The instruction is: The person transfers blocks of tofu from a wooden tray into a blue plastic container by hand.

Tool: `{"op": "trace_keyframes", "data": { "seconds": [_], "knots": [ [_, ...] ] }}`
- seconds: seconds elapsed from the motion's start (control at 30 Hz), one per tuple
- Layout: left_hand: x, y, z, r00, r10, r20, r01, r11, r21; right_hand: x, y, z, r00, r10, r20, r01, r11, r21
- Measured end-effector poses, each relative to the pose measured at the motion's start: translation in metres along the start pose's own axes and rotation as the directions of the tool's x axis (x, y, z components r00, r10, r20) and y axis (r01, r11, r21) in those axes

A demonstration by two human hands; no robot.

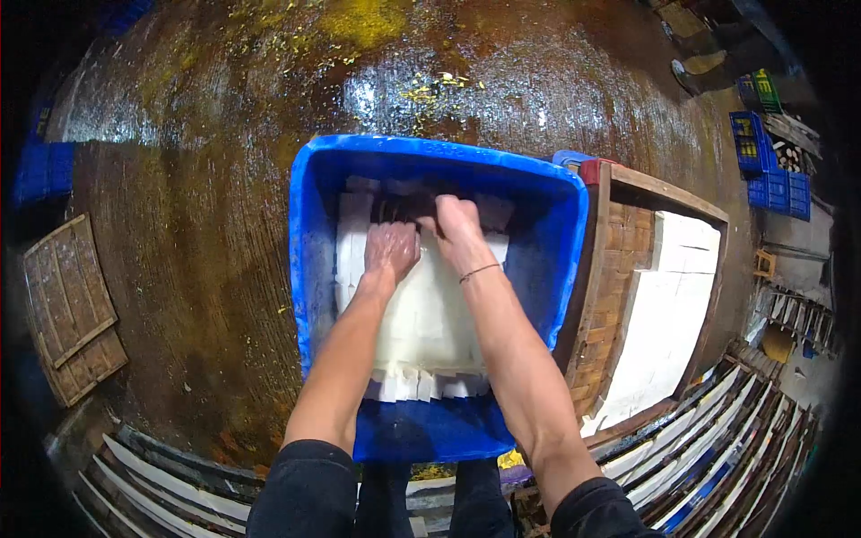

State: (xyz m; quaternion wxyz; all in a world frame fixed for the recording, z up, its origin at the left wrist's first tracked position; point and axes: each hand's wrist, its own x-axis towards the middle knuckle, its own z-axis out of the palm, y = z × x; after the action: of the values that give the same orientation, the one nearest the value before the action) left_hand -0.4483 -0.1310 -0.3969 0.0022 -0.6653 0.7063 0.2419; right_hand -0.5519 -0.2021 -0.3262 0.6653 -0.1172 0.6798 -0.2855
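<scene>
Reaching over the near edge of the blue tub (429, 149) with both arms, down among white pieces (421, 309) set in close rows across its bottom. Left hand (393, 247) near the far edge, narrow, fingers curled and knuckles up; right hand (458, 220) just beside, bent inward, more toward the far right corner. Fingertips of both hidden; impossible to tell whether holding a piece or only pressing.

Chief risk, by judgement: cracked or crumbled corners, from fingers driven into tight rows with little room between neighbours. Also possible: a row knocked askew by a dragging forearm, most likely along the near edge, among thin pieces leaning unevenly. Under the far edge, shade deep enough to hide a bent or caught piece. Around the right wrist, a cord (480, 272), liable to snag.

In the way: high walls on all sides, and close by the right edge, a wooden tray (587, 269), likely to crowd the right elbow. On it, white slabs (659, 323) toward the right edge, with woven base (619, 242) bare toward the left. At its far left corner, a red object (595, 170). Nearer, slatted racks (717, 448); off left, a wooden board (76, 309). Beyond the tub's far edge, yellow scraps (439, 87) on wet floor (224, 224), perhaps slippery underfoot; far right, blue crates (778, 190).
</scene>
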Motion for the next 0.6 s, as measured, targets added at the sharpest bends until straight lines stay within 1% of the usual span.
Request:
{"op": "trace_keyframes", "data": {
  "seconds": [0.03, 0.07, 0.1, 0.13, 0.17, 0.2, 0.27, 0.3, 0.33, 0.37, 0.4, 0.43, 0.47, 0.5, 0.53, 0.57, 0.6],
  "knots": [
    [-0.005, 0.003, 0.003, 0.989, 0.055, -0.135, -0.051, 0.998, 0.037, -0.004, -0.001, -0.01, 0.994, -0.053, 0.092, 0.062, 0.993, -0.096],
    [-0.008, 0.004, 0.008, 0.988, 0.069, -0.138, -0.064, 0.997, 0.035, -0.012, 0.001, -0.025, 0.978, -0.099, 0.184, 0.134, 0.973, -0.187],
    [-0.008, 0.005, 0.014, 0.944, 0.106, -0.313, -0.067, 0.989, 0.133, -0.038, -0.002, -0.039, 0.927, -0.341, 0.158, 0.368, 0.909, -0.196],
    [-0.004, 0.008, 0.018, 0.867, 0.158, -0.473, -0.058, 0.974, 0.22, -0.074, -0.011, -0.054, 0.816, -0.564, 0.126, 0.578, 0.786, -0.219],
    [0.001, 0.013, 0.013, 0.941, 0.067, -0.33, -0.009, 0.985, 0.173, -0.109, -0.026, -0.078, 0.727, -0.661, 0.187, 0.681, 0.66, -0.317],
    [0.006, 0.018, 0.011, 0.986, -0.012, -0.166, 0.035, 0.99, 0.135, -0.137, -0.045, -0.109, 0.635, -0.73, 0.253, 0.753, 0.511, -0.414],
    [0.011, 0.004, 0.032, 0.994, -0.035, -0.101, 0.03, 0.998, -0.051, -0.164, -0.08, -0.177, 0.518, -0.788, 0.334, 0.743, 0.22, -0.632],
    [0.012, -0.001, 0.036, 0.988, 0.012, -0.151, -0.016, 1.0, -0.021, -0.159, -0.094, -0.215, 0.458, -0.793, 0.402, 0.711, 0.056, -0.701],
    [0.012, -0.003, 0.035, 0.978, 0.051, -0.203, -0.048, 0.999, 0.019, -0.146, -0.104, -0.253, 0.483, -0.774, 0.409, 0.647, 0.0, -0.763],
    [0.013, 0.0, 0.03, 0.976, 0.061, -0.207, -0.057, 0.998, 0.023, -0.134, -0.117, -0.287, 0.571, -0.688, 0.448, 0.548, -0.086, -0.832],
    [0.012, 0.003, 0.023, 0.98, 0.036, -0.194, -0.022, 0.997, 0.07, -0.122, -0.128, -0.315, 0.514, -0.632, 0.58, 0.456, -0.371, -0.809],
    [0.01, 0.008, 0.018, 0.983, 0.009, -0.182, 0.012, 0.993, 0.118, -0.107, -0.128, -0.347, 0.528, -0.565, 0.634, 0.387, -0.505, -0.772],
    [0.009, 0.015, 0.016, 0.982, 0.016, -0.186, 0.008, 0.992, 0.127, -0.096, -0.125, -0.372, 0.547, -0.494, 0.676, 0.313, -0.628, -0.712],
    [0.007, 0.021, 0.014, 0.97, 0.005, -0.244, 0.034, 0.987, 0.156, -0.095, -0.122, -0.384, 0.54, -0.505, 0.674, 0.309, -0.625, -0.716],
    [0.008, 0.028, 0.012, 0.951, -0.006, -0.31, 0.064, 0.982, 0.177, -0.096, -0.119, -0.396, 0.639, -0.423, 0.643, 0.383, -0.55, -0.742],
    [0.009, 0.024, 0.029, 0.934, 0.061, -0.352, 0.015, 0.977, 0.211, -0.1, -0.123, -0.405, 0.718, -0.33, 0.613, 0.435, -0.474, -0.765],
    [0.009, 0.033, 0.03, 0.921, 0.106, -0.375, -0.011, 0.969, 0.246, -0.109, -0.128, -0.408, 0.717, -0.296, 0.631, 0.462, -0.475, -0.749]
  ]
}}
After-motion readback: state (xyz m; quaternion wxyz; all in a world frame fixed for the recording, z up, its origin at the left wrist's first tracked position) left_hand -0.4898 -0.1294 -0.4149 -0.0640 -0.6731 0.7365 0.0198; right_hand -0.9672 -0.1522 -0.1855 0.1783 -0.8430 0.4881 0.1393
